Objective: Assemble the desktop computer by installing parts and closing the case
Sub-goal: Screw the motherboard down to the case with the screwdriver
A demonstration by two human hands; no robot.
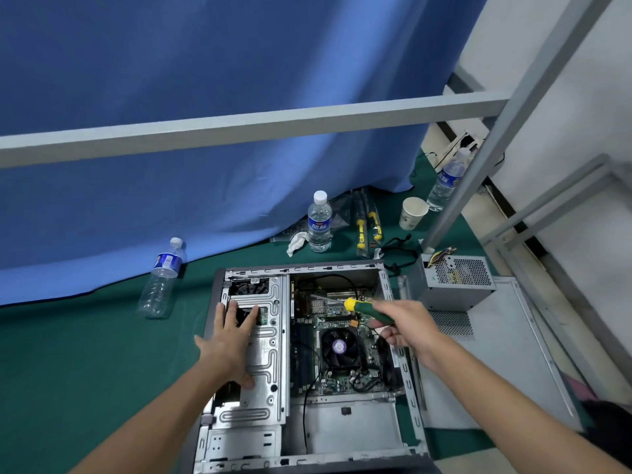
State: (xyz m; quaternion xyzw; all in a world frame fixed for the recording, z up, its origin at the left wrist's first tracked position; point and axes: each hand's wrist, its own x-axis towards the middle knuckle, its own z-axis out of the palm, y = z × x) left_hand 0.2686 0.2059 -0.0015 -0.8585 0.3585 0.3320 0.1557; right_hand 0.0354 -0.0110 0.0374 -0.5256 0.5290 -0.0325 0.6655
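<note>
Both forearms reach in from the bottom edge toward the open computer case (307,449), which lies on its side on the green-covered counter (85,371), directly below the camera. The left hand (227,340) rests flat, fingers straight and spread, on the silver drive cage (270,340). The right hand (407,325) has its grip wrapped around the green-and-yellow screwdriver (362,307), shaft pointing left over the motherboard (345,378), above the black CPU fan (339,347).

By my judgement the steel case is heavy and stiff, best held by its frame rails or the cage; its sheet edges look sharp. The board is fragile and should take no pressure from the screwdriver tip. The grey power supply (458,282) sits outside, just beside the case's right far corner, boxy and probably weighty, to be lifted by its body and not by its wires. The side panel (506,354) lies flat to the right, light but wide.

Counted: 3 water bottles, 1 paper cup (413,213), 1 case, 1 power supply, 1 side panel, 1 screwdriver in hand.
</note>
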